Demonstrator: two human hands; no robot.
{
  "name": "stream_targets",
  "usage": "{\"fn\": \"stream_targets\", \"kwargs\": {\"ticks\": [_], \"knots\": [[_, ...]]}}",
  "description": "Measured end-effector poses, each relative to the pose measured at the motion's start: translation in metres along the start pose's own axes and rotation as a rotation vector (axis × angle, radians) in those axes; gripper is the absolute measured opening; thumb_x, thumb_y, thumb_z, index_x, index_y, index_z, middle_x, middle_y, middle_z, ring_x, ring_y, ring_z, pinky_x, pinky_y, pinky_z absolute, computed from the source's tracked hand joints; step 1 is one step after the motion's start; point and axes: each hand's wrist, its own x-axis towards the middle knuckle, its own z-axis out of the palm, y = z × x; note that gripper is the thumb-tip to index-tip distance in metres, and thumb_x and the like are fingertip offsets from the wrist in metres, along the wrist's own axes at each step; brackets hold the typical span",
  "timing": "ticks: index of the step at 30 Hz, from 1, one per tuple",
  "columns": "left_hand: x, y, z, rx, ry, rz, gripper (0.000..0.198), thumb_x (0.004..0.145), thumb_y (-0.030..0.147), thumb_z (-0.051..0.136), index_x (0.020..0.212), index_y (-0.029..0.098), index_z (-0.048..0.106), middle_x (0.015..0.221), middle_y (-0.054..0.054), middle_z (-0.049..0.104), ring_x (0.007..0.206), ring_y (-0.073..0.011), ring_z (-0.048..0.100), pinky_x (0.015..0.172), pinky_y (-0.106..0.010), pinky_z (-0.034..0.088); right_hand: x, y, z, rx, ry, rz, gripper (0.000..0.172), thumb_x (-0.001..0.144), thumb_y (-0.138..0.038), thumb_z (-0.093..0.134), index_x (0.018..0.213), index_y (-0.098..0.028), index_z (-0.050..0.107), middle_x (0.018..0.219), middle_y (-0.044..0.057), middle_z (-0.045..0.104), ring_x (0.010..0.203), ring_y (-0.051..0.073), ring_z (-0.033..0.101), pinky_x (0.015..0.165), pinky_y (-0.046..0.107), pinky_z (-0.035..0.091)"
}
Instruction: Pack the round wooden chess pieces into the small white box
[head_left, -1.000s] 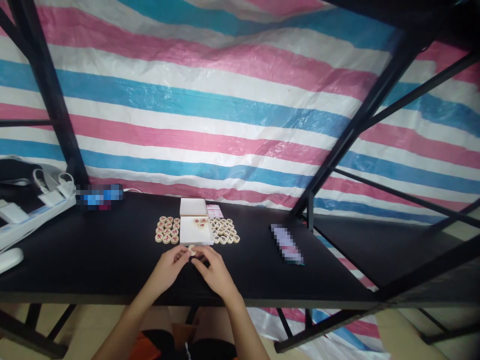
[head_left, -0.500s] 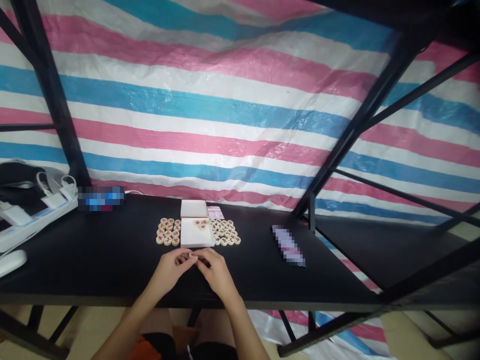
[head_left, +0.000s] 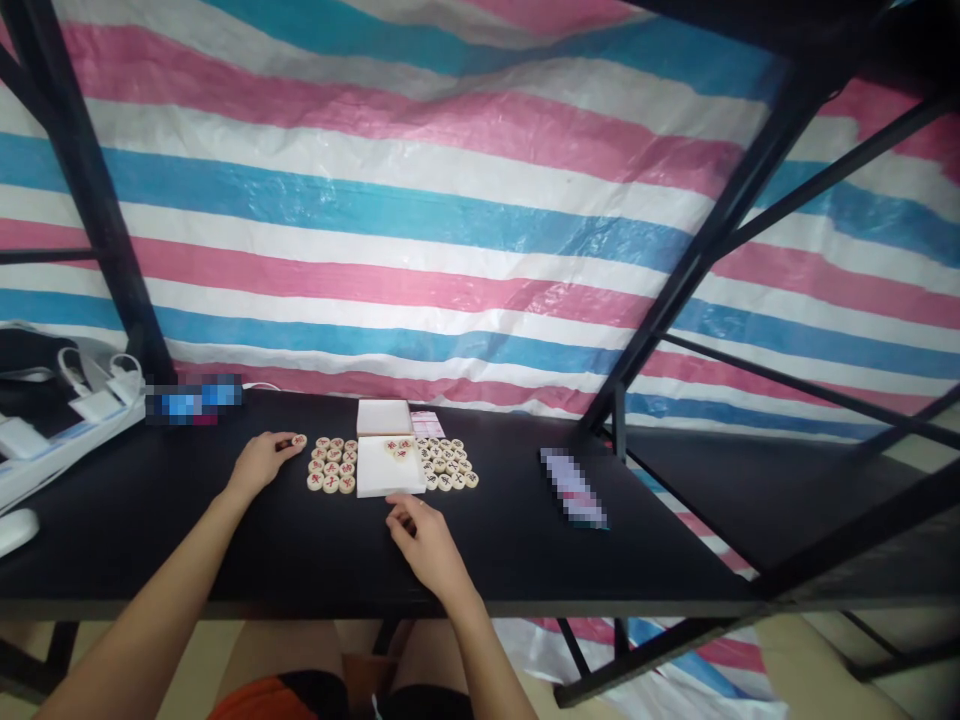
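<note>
My left hand (head_left: pixel 259 463) reaches out to the left of a group of red-marked round chess pieces (head_left: pixel 332 465) and pinches one red-marked piece (head_left: pixel 298 441) at its fingertips beside the top of that group. My right hand (head_left: pixel 425 540) rests on the black table (head_left: pixel 187 530) just below a white square box (head_left: pixel 389 466), fingers loosely curled with nothing visible in them. Two pieces lie on the box. A group of dark-marked pieces (head_left: pixel 447 464) lies to the right of the box. A second white box (head_left: pixel 385 417) stands behind.
A power strip with white plugs (head_left: pixel 67 425) lies at the far left, a white object (head_left: pixel 16 528) near the left edge. Blurred items sit at back left (head_left: pixel 193 398) and at right (head_left: pixel 574 487). Black frame posts (head_left: pixel 97 200) stand before a striped tarp.
Both hands were together below the box holding one piece. My left hand has now carried the piece up and left to the red group; my right hand stayed in place.
</note>
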Motion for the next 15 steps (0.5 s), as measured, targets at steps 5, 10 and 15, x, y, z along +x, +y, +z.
{"fn": "stream_targets", "kwargs": {"ticks": [5,10,15], "knots": [[-0.003,-0.002,0.015,0.158,0.044,0.062,0.04,0.082,0.046,0.051,0.11,0.024,0.069,0.104,-0.01,0.068,0.095,-0.0292,0.061,0.079,-0.032,0.046,-0.002,-0.003,0.0,-0.059,0.002,-0.009,0.022,0.084,-0.016,0.049,0.101,-0.02,0.063,0.083,0.003,0.065,0.077,0.016,0.06,0.075,0.029,0.048],[-0.006,-0.005,0.015,0.124,0.014,0.154,0.035,0.084,0.04,0.048,0.107,0.026,0.07,0.102,-0.007,0.068,0.094,-0.0255,0.061,0.084,-0.032,0.045,0.0,-0.01,-0.003,-0.147,0.134,-0.133,0.022,0.087,-0.013,0.045,0.097,-0.021,0.063,0.092,0.006,0.063,0.092,0.019,0.056,0.085,0.032,0.045],[-0.006,-0.006,0.017,0.027,0.055,0.135,0.035,0.08,0.038,0.052,0.106,0.022,0.068,0.094,-0.007,0.069,0.088,-0.0253,0.061,0.079,-0.032,0.047,0.024,-0.012,-0.007,-0.29,0.158,-0.171,0.023,0.086,-0.013,0.045,0.099,-0.02,0.063,0.094,0.007,0.061,0.095,0.022,0.054,0.088,0.036,0.044]]}}
